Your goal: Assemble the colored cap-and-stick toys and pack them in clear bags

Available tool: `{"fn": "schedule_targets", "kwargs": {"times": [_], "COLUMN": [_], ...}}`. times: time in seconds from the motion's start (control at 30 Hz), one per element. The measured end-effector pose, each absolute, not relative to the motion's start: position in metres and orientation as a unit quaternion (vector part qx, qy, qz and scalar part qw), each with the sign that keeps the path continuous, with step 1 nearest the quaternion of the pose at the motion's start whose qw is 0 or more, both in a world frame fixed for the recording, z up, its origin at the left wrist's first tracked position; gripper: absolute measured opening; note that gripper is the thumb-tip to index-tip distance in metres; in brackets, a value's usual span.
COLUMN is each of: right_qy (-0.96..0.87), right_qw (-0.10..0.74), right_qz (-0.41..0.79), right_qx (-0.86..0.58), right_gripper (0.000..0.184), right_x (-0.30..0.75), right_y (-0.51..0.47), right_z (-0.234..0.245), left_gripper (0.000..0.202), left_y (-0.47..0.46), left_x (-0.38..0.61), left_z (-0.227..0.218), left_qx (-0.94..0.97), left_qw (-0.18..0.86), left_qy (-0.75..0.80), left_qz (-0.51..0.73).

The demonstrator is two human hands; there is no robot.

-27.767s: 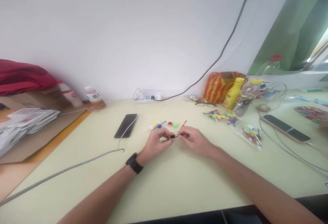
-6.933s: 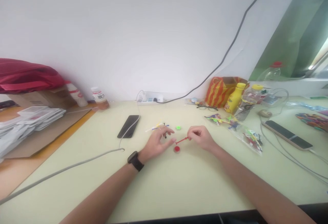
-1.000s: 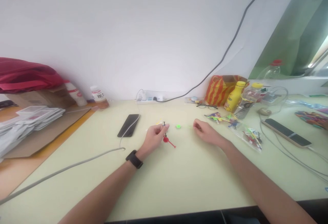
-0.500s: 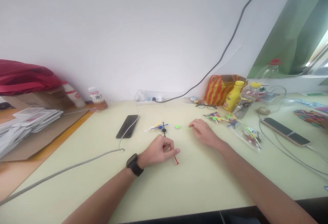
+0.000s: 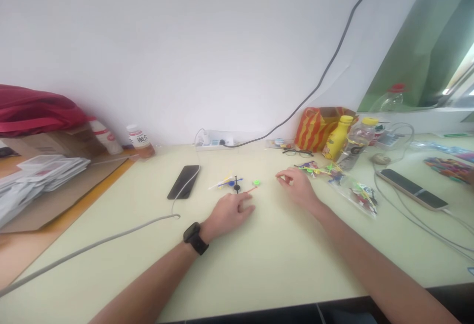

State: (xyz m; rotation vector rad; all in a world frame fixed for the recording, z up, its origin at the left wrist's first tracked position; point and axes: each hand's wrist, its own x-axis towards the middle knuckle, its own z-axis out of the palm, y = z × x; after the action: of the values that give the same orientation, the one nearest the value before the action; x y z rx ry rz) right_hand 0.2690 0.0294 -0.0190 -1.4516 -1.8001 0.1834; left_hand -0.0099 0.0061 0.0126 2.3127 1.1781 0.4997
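Note:
My left hand (image 5: pixel 230 213), with a black watch on the wrist, rests on the pale yellow table (image 5: pixel 259 264), its fingers curled over a red stick piece (image 5: pixel 251 189) whose tip pokes out beyond the fingertips. Just past it a small black piece (image 5: pixel 237 186) stands upright beside a few blue, yellow and white sticks (image 5: pixel 225 183) and a green disc (image 5: pixel 256 182). To the right, my right hand (image 5: pixel 297 187) has thumb and forefinger pinched together; what they hold is too small to make out.
A black phone (image 5: pixel 182 188) on a white cable lies to the left, with a power strip (image 5: pixel 215 141) at the wall. To the right are bags of coloured pieces (image 5: pixel 355 191), glasses (image 5: pixel 298 152), a yellow bottle (image 5: pixel 335 141) and a second phone (image 5: pixel 413 190). Stacked packets (image 5: pixel 40 176) lie far left.
My left hand has moved forward toward the small pieces, and the red stick now points away from me. My right hand has shifted slightly right with its fingers pinched.

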Motion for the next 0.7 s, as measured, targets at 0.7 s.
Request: {"fn": "schedule_targets", "kwargs": {"times": [0.7], "right_qy": [-0.645], "right_qw": [0.498], "right_qz": [0.293], "right_qx": [-0.499], "right_gripper": [0.020], "right_x": [0.236], "right_y": [0.022], "right_z": [-0.032], "left_gripper": [0.025], "left_y": [-0.107], "left_x": [0.040], "left_z": [0.037], "left_qx": [0.743], "left_qw": [0.660], "left_qy": [0.090], "left_qz": [0.061]}}
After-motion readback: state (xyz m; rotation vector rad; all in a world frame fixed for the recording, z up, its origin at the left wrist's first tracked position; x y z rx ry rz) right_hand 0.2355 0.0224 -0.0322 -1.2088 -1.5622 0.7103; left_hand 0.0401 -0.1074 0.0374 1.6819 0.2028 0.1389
